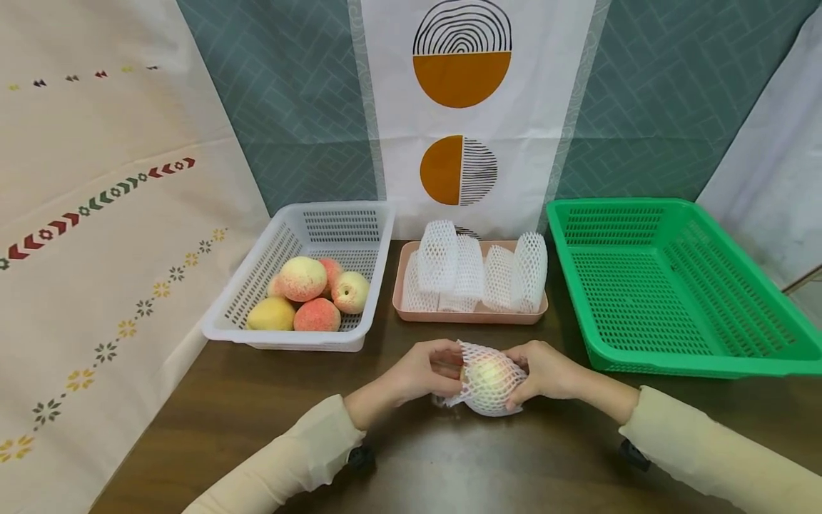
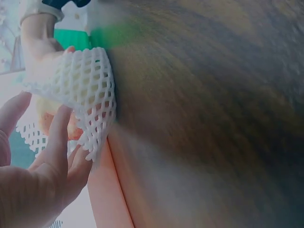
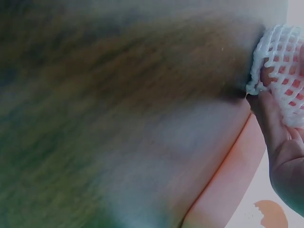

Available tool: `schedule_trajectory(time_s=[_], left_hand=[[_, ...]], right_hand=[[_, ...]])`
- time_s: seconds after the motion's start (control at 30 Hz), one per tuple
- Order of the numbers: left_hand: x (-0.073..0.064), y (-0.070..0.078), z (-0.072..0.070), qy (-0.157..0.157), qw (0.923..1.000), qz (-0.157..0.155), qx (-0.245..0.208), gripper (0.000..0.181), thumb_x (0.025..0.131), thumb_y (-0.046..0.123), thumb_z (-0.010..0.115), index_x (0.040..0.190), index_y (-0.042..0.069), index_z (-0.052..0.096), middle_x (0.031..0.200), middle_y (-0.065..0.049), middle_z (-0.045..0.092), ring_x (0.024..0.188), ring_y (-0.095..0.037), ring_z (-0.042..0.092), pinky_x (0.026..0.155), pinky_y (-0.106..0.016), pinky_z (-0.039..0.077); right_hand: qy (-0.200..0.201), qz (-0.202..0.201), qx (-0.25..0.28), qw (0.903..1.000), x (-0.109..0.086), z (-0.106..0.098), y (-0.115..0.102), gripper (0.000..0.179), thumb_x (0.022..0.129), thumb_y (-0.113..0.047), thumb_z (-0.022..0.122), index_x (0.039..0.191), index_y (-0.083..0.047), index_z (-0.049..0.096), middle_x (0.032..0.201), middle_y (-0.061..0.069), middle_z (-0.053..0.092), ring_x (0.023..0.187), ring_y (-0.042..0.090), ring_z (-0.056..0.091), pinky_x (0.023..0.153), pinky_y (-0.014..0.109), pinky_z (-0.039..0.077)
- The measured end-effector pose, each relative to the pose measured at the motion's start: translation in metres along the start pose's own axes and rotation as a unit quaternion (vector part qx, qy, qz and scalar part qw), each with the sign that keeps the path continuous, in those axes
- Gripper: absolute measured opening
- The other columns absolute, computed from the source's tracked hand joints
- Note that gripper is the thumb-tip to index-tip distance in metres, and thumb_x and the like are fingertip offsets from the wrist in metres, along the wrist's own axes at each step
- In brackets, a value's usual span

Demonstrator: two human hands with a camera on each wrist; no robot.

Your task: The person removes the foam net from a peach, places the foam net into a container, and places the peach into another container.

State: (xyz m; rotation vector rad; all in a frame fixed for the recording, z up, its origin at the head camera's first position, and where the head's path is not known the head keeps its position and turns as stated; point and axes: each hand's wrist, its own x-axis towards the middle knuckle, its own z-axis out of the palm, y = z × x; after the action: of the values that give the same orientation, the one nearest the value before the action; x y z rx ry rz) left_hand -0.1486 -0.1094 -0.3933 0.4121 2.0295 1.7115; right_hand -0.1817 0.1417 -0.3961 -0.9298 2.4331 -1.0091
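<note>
A pale yellow and pink peach (image 2: 46, 116) sits inside a white foam net sleeve (image 1: 493, 400), held just above or on the table in front of the pink tray. My left hand (image 1: 417, 373) holds the open rim of the sleeve at its left end, the thumb and fingers spread around that rim. From the right, my right hand (image 1: 544, 371) grips the netted peach, thumb on the near side. The left wrist view shows part of the peach bare at the sleeve's mouth. In the right wrist view the sleeve (image 3: 285, 52) is cut off by the frame edge.
A white basket (image 1: 285, 338) with several peaches (image 1: 303, 278) stands at the left. Behind the hands, a pink tray (image 1: 472, 317) carries several foam net sleeves (image 1: 439, 257). The green basket (image 1: 642, 300) is at the right. Cloth hangs behind the dark wooden table (image 1: 449, 471).
</note>
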Motion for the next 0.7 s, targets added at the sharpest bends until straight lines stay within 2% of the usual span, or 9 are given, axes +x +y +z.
schedule_trajectory(time_s=[0.27, 0.4, 0.57, 0.7], left_hand=[[-0.003, -0.005, -0.003, 0.003, 0.9998, 0.004, 0.021, 0.059, 0.076, -0.008, 0.069, 0.130, -0.008, 0.047, 0.125, -0.027, 0.055, 0.107, -0.034, 0.062, 0.074, -0.032, 0.057], [-0.004, -0.006, -0.004, 0.007, 0.9993, 0.009, 0.037, 0.060, 0.075, -0.007, 0.069, 0.130, -0.007, 0.047, 0.124, -0.027, 0.055, 0.104, -0.033, 0.063, 0.074, -0.032, 0.057], [-0.004, -0.008, -0.005, 0.012, 0.9991, 0.014, 0.040, 0.062, 0.073, -0.007, 0.069, 0.130, -0.006, 0.046, 0.123, -0.027, 0.054, 0.103, -0.033, 0.062, 0.075, -0.033, 0.056], [-0.005, -0.010, -0.006, 0.020, 0.9988, 0.014, 0.043, 0.063, 0.073, -0.005, 0.069, 0.131, -0.003, 0.046, 0.124, -0.027, 0.053, 0.106, -0.033, 0.060, 0.079, -0.033, 0.055]], right_hand=[[0.005, 0.005, 0.013, 0.9999, 0.004, 0.005, -0.006, 0.057, 0.062, -0.019, 0.089, 0.107, 0.009, 0.066, 0.089, 0.004, 0.073, 0.074, 0.002, 0.056, 0.066, 0.020, 0.050], [0.021, 0.014, 0.013, 0.9996, 0.005, 0.009, -0.008, 0.046, 0.061, -0.018, 0.089, 0.097, 0.003, 0.071, 0.078, -0.001, 0.072, 0.068, 0.002, 0.052, 0.061, 0.020, 0.047], [0.041, 0.021, 0.011, 0.9989, 0.007, 0.013, -0.009, 0.024, 0.063, -0.014, 0.085, 0.082, -0.006, 0.074, 0.061, -0.008, 0.063, 0.059, 0.003, 0.046, 0.051, 0.019, 0.040], [0.046, 0.019, 0.000, 0.9988, 0.008, 0.014, -0.010, 0.015, 0.065, -0.012, 0.083, 0.075, -0.008, 0.074, 0.054, -0.010, 0.056, 0.054, 0.002, 0.042, 0.048, 0.018, 0.035]])
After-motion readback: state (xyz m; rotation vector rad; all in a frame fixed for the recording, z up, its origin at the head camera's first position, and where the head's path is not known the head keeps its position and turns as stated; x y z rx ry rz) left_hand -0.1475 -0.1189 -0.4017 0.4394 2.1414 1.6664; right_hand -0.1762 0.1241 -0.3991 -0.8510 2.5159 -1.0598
